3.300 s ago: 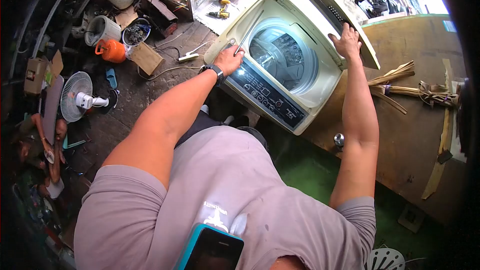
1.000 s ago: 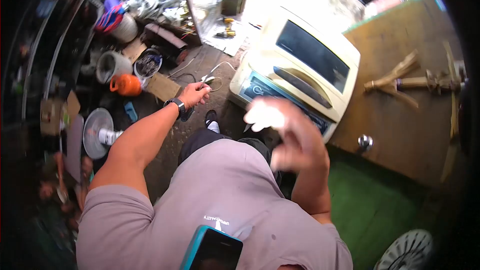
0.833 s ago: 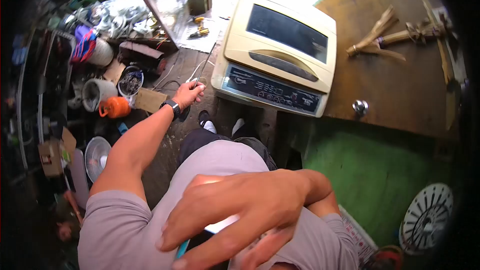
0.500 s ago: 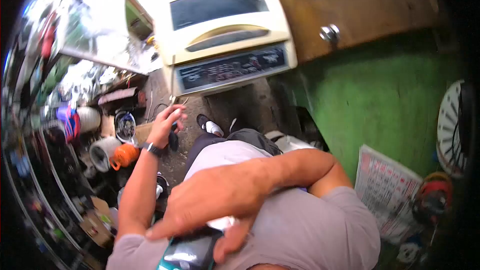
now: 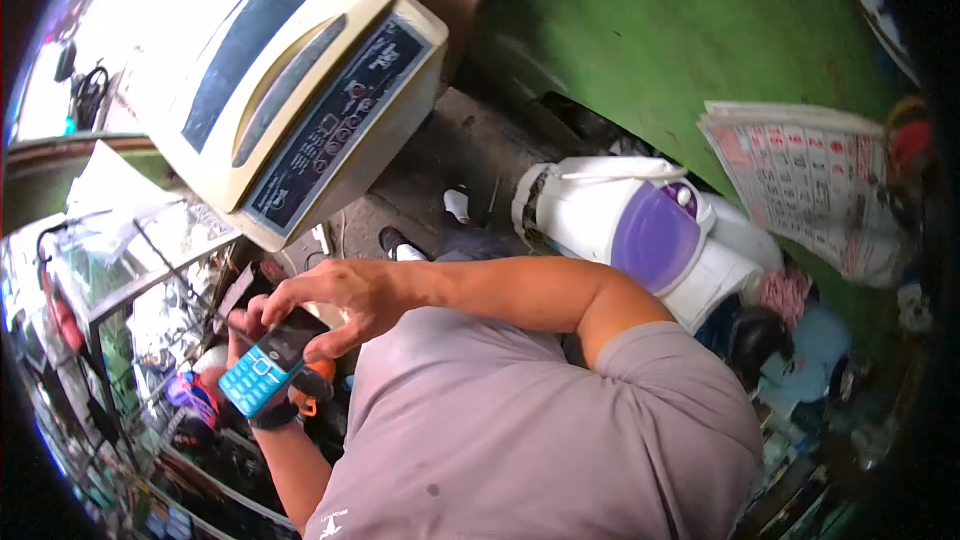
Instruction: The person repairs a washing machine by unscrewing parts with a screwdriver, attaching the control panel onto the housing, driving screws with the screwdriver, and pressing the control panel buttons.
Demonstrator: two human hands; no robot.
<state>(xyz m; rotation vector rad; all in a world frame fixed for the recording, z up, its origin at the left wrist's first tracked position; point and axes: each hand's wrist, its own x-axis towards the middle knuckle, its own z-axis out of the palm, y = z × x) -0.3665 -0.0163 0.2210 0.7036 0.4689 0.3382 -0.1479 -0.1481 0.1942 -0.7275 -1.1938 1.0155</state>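
My right hand (image 5: 345, 300) reaches across my body, its thumb and fingers pinching the upper end of a phone (image 5: 262, 372) with a turquoise keypad. Behind the phone, my left hand (image 5: 238, 338) is partly hidden, closed around a thin metal rod (image 5: 175, 270) that points up and left. The two hands are close together, and whether the left one also touches the phone is unclear. Above them stands the washing machine, its lid shut and its dark control panel (image 5: 335, 125) facing my side.
A white and purple appliance (image 5: 655, 235) lies at centre right, near a hanging calendar (image 5: 810, 175) and a green wall (image 5: 640, 40). A cluttered glass case (image 5: 110, 280) stands at the left. My feet are below the machine, with a white cord beside them.
The washing machine's lid came down. My right hand left it and took the phone from my chest, bringing it to my left hand. The view has turned, bringing the purple appliance into sight.
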